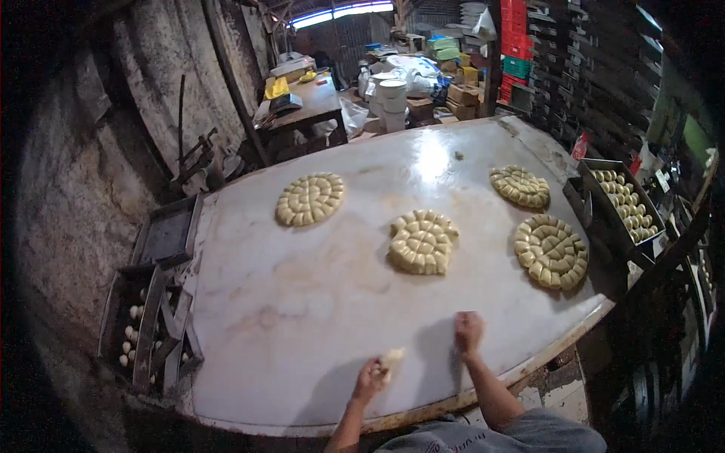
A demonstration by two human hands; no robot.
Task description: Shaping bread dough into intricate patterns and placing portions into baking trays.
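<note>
Near the front edge of the table, my left hand (370,380) is closed around a pale piece of dough (392,358) that sticks out past the fingers. To its right, my right hand (468,331) is held low over the tabletop with its fingers curled in; whatever may be inside them is hidden. Ahead of both hands lies a dough round cut into chunks (421,243), its outer ring broken at the front right and left. A whole cut dough round (551,253) sits to the right, another cut round (519,186) behind it, and one more cut round (310,199) at the far left.
The pale, smooth table (257,340) has a worn front edge. On its left stand metal trays (130,328) with dough balls and a dark tray (168,231). At right, a tray (593,170) holds rows of dough pieces. Behind are a side table (313,98) and white buckets (392,96).
</note>
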